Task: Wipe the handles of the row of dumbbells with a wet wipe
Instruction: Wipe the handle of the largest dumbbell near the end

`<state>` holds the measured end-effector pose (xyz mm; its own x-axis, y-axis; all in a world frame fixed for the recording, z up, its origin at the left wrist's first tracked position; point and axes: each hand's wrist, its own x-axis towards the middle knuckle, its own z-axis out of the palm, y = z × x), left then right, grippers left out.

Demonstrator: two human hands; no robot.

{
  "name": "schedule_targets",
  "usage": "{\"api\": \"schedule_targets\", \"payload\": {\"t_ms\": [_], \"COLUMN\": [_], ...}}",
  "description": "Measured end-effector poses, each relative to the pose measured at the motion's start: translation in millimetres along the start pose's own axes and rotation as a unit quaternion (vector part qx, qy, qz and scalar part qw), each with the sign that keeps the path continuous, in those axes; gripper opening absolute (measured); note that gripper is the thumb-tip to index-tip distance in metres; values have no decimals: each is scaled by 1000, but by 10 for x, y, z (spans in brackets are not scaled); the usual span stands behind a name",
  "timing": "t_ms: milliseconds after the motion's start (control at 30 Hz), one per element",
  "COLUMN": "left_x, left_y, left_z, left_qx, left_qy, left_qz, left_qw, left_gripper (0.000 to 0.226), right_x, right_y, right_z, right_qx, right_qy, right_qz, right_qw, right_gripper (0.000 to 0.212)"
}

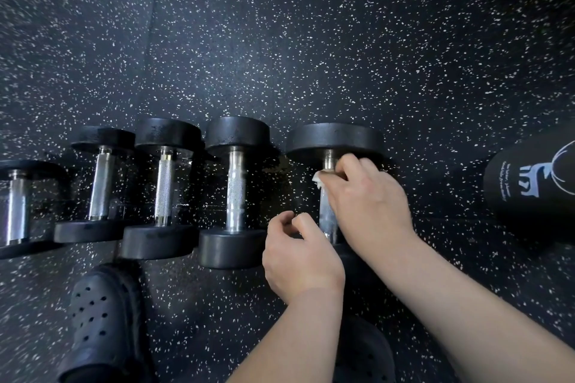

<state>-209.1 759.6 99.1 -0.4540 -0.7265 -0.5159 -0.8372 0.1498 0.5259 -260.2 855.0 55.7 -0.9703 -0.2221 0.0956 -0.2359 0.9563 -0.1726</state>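
Right hand (370, 199) pinches a white wet wipe (320, 180) against the upper end of the chrome handle (328, 218) of the rightmost dumbbell (334, 138), which lies on the speckled floor (311, 40) with four other dumbbells (165, 177) lined up to its left. Left hand (300, 253) hovers just beside the handle's lower end, fingers loosely curled, holding nothing. A black bottle (535, 190) sits well to the right

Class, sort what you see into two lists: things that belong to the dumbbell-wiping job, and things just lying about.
Job: wet wipe; right hand pinching it; left hand; rightmost dumbbell, handle under the wipe; four other dumbbells in the row.

Lying about: black bottle; dark clog; speckled floor.
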Motion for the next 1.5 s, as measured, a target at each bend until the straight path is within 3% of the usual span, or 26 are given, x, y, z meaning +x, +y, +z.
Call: {"api": "schedule_targets", "payload": {"t_ms": [133,300,433,567,733,967,1133,1267,1500], "left_x": [3,-6,-2,19,9,29,19,15,-11], "left_y": [-1,-2,10,9,2,12,19,29,47], "left_z": [4,0,-12,-11,-7,-26,-21,-46,-45], "left_qx": [3,4,2,1,6,3,3,-4,-13], "left_qy": [-3,-3,-5,-7,-5,-10,-8,-8,-7], "left_qz": [-4,0,-5,-3,-1,0,1,-2,-7], "left_qw": [1000,1000,1000,1000,1000,1000,1000,1000,1000], "left_gripper": [29,30,29,27,28,28,29,31,34], "right_x": [-102,-7,35,-125,-19,-140,-48,15,-81], "right_y": [117,43,60,177,197,237,174,344,325], "right_z": [-81,-13,-2,-24,-4,-88,-32,-78,-29], "right_qx": [50,38,23,62,3,74,26,55,139], "right_qy": [31,-30,-29,21,-6,-47,-54,-55,-5], "right_qz": [34,-60,-64,-61,-62,-77,-96,-143,-72], "right_qw": [998,997,997,996,998,993,994,987,988], "right_gripper": [19,15,11,19,40,34,51,40,29]}}
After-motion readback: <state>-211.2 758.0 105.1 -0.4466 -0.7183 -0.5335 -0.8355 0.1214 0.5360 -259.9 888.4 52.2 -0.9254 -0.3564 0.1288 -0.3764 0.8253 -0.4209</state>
